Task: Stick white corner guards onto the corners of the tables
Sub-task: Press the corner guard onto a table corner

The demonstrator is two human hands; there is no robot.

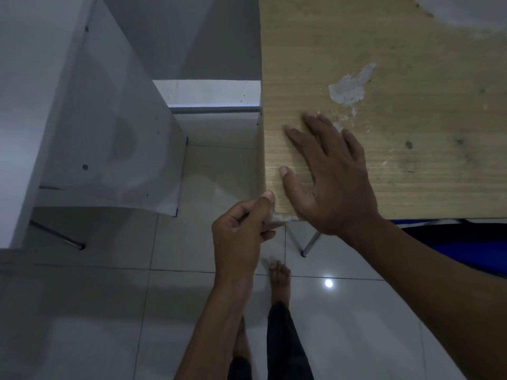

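Both hands work at the near left corner of the wooden counter point(384, 119). Left hand point(241, 234) comes up from below with its fingers curled and its thumb laid along the counter's left edge, pinching the white corner guard point(279, 217) against the corner. Right hand point(332, 176) lies flat on the counter top just beside that corner, fingers straight and spread, its heel partly covering the guard, so only a pale sliver of the guard shows between the two hands.

Judging from that sliver, the guard is small and light, probably soft, giving plastic or foam that bends under a thumb; no strength is needed, only steady pressure. It seems best held by its two outer faces, thumb on one side and fingers on the other, keeping skin off the sticky inner side. The likely trouble is a crooked seat or weak bond: the counter's veneer looks worn, with a grey bare patch point(349, 86) further in, and dust near the corner could stop the glue taking.

Beyond the hands, a metal leg point(310, 242) drops to the tiled floor point(82, 311), where a bare foot point(279, 281) stands. To the left, well apart, rises a white cabinet point(68, 105).
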